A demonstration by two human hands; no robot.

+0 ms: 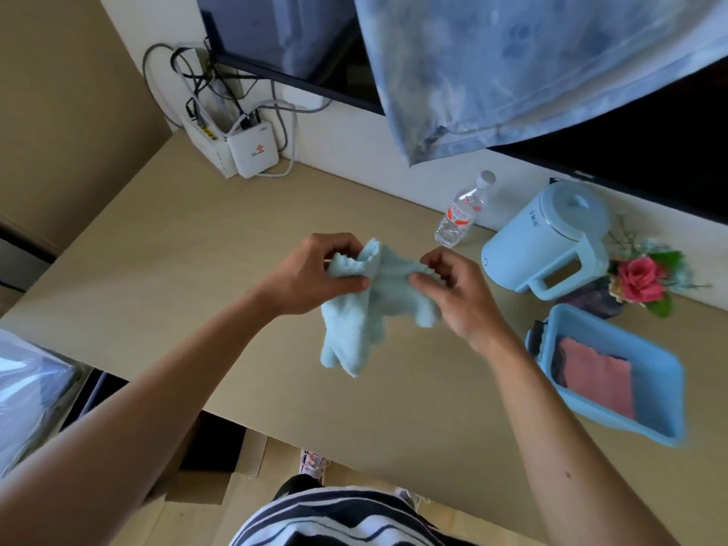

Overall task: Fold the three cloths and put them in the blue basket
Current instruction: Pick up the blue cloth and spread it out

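A light blue fluffy cloth (356, 329) hangs crumpled above the middle of the beige table (165, 246). My left hand (315, 275) pinches its upper left corner. My right hand (453, 289) pinches the upper edge a little to the right. The cloth's lower part dangles toward the table. The blue basket (650, 360) sits at the right of the table. A folded pink cloth (598, 380) lies flat inside it, with a dark cloth (536, 336) partly showing at the basket's far left corner.
Behind the basket stand a light blue kettle (551, 246), a clear water bottle (459, 214) and a flower arrangement (642, 277). White router boxes (252, 151) with cables sit at the table's back left. A blue patterned fabric (512, 65) hangs overhead.
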